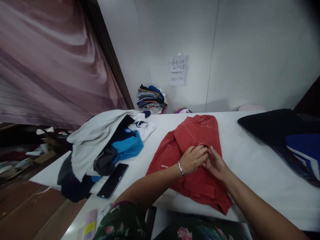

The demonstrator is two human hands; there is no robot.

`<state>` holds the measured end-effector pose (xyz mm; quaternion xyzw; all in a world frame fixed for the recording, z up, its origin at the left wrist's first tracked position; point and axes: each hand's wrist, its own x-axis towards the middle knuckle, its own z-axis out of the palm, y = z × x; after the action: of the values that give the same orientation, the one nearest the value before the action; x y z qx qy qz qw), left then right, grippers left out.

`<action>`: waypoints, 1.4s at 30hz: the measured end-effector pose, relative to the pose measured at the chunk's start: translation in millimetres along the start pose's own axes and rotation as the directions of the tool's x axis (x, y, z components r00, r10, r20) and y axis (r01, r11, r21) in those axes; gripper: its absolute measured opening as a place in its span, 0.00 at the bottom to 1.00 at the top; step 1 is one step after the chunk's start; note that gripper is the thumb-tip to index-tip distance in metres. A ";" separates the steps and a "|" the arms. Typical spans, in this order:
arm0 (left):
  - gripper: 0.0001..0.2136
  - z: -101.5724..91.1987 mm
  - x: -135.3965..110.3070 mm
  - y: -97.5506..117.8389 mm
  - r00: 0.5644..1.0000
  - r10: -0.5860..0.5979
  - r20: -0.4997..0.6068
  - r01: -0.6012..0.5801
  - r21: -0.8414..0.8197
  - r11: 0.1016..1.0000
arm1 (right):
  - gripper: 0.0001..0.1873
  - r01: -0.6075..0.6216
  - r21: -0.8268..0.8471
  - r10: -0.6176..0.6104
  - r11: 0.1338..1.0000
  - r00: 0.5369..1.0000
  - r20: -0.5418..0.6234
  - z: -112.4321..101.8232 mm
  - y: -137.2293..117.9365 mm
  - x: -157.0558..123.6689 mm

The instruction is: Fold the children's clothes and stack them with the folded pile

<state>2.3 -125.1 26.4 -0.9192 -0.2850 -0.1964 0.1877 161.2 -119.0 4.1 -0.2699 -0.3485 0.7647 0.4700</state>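
Note:
A red jacket (185,133) with light stitching and small white lettering lies partly folded on the white table. My left hand (192,160), with a silver bracelet at the wrist, is over the middle of the jacket, its fingers bent and closed on an edge of the red cloth. Close against it, my right hand (215,164) has its thumb and fingers pinched on the same edge from the right. The fingertips of both hands meet there and partly hide what is between them.
To the left is a heap of clothes (92,133) beside a black phone (113,180). Dark and blue garments (280,130) lie at the right. Behind the white table (252,160), a folded clothes stack (151,100) stands by the wall under a paper note (179,70).

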 end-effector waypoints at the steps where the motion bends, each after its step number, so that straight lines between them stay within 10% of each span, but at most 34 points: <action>1: 0.18 -2.5 -2.3 1.0 1.000 -0.008 0.011 0.008 -0.001 1.000 | 0.15 -0.008 0.036 0.008 0.999 1.000 0.003 1.1 -0.1 0.3; 7: 0.27 -21.8 -16.2 11.6 0.991 0.064 0.116 -0.056 -0.067 0.996 | 0.12 -0.088 0.275 0.105 0.957 0.993 -0.047 19.5 -7.6 -1.4; 12: 0.26 -36.5 -32.3 22.4 0.993 0.114 0.018 -0.105 -0.259 0.960 | 0.07 -0.002 0.134 0.018 0.991 0.993 -0.120 33.8 -9.2 -6.3; 17: 0.21 -39.2 -56.7 3.2 0.945 -0.307 -0.109 0.252 -0.352 0.901 | 0.05 0.054 0.036 -0.047 0.998 0.986 -0.159 23.1 -32.6 5.6; 21: 0.24 -24.7 -93.2 -42.8 0.636 -0.763 0.113 0.766 -0.213 0.607 | 0.02 0.166 -0.122 -0.185 0.979 0.968 -0.172 9.8 -79.5 29.1; 25: 0.28 -10.3 -129.9 -82.8 0.240 -0.910 0.337 0.966 0.013 0.260 | 0.03 0.315 -0.207 -0.353 0.926 0.916 -0.188 6.7 -133.6 57.1; 29: 0.23 -14.2 -139.9 -98.0 0.090 -0.889 0.448 0.989 0.068 0.135 | 0.08 0.398 -0.202 -0.435 0.895 0.880 -0.192 13.2 -181.1 76.9; 32: 0.14 -26.6 -129.2 -94.5 0.148 -0.862 0.485 0.982 0.031 0.186 | 0.14 0.429 -0.227 -0.467 0.874 0.870 -0.157 18.0 -209.2 83.2; 37: 0.11 -49.8 -88.1 -69.0 0.472 -0.709 0.523 0.870 -0.145 0.472 | 0.22 0.498 -0.323 -0.551 0.805 0.830 -0.092 12.1 -242.2 80.0; 42: 0.09 -43.3 -34.0 -31.7 0.624 -0.502 0.599 0.739 -0.241 0.630 | 0.26 0.504 -0.434 -0.613 0.747 0.775 -0.155 -10.5 -268.3 65.5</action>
<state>-53.4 -135.9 54.8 -0.7899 -0.5750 -0.0797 -0.1977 284.3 27.9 203.2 -0.3429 -0.4783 0.4593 0.6653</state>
